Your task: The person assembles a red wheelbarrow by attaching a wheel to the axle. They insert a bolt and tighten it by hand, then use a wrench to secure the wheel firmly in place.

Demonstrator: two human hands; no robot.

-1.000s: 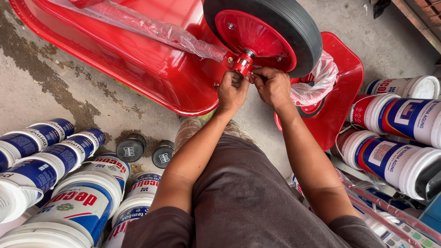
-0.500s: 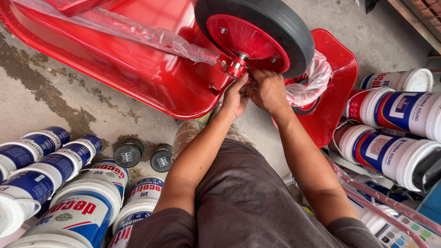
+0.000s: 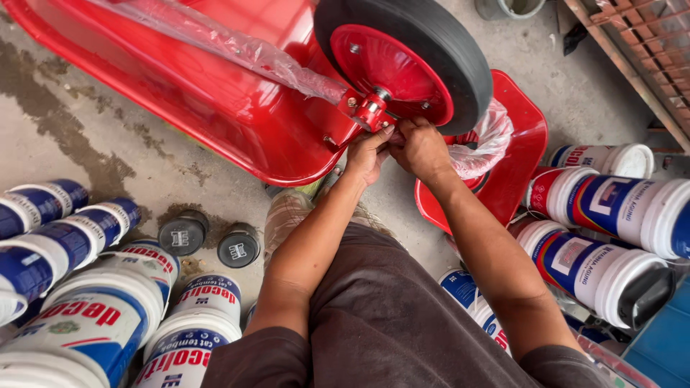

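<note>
Both hands together at red axle bracket (image 3: pixel 370 113), left hand (image 3: pixel 368 154) & right hand (image 3: pixel 422 147) touching, black wheel (image 3: pixel 410 57) above.

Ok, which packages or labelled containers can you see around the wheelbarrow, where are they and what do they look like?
Paint pails, left: white plastic tubs lying on their sides, blue and red labels.
Paint pails, right: same kind, stacked sideways, red and blue labels, white lids.
Two small cans: dark round lids with white marks, on the floor by the left pails.
Plastic wrap: clear film over the red frame.
</note>
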